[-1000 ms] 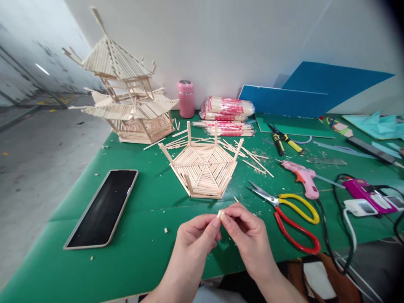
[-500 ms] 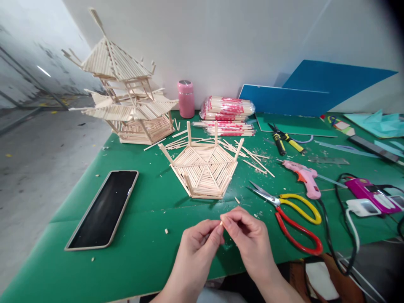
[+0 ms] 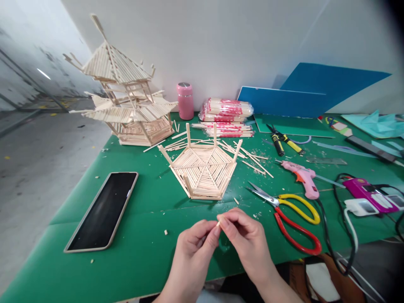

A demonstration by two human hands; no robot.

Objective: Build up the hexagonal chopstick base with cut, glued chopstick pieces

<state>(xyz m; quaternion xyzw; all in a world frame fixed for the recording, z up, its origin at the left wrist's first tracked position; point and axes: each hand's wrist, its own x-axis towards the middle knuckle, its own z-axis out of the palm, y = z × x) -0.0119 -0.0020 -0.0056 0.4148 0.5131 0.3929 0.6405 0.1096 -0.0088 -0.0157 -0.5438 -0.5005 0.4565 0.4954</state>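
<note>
My left hand (image 3: pixel 198 242) and my right hand (image 3: pixel 243 235) meet fingertip to fingertip near the front of the green table. Both are closed in a pinch on a short piece of wooden stick (image 3: pixel 218 224), mostly hidden by the fingers. Just beyond them stands a six-sided base (image 3: pixel 205 168) made of thin wooden sticks, with upright posts at its corners. To the right of my right hand lie scissors (image 3: pixel 277 202) with one yellow and one red handle, blades apart. A small stick offcut (image 3: pixel 236 201) rests between the base and my hands.
A tall stick pagoda (image 3: pixel 126 97) stands at the back left, a phone (image 3: pixel 102 210) in front of it. Behind the base are a pink flask (image 3: pixel 185 101) and bagged sticks (image 3: pixel 226 108). On the right lie pliers (image 3: pixel 285 141), a pink glue gun (image 3: pixel 301 176) and cables (image 3: pixel 328 227).
My hands have shifted very slightly left in view, still pinching the small stick piece. The whole view has moved a little; the things on the table have stayed where they were.
</note>
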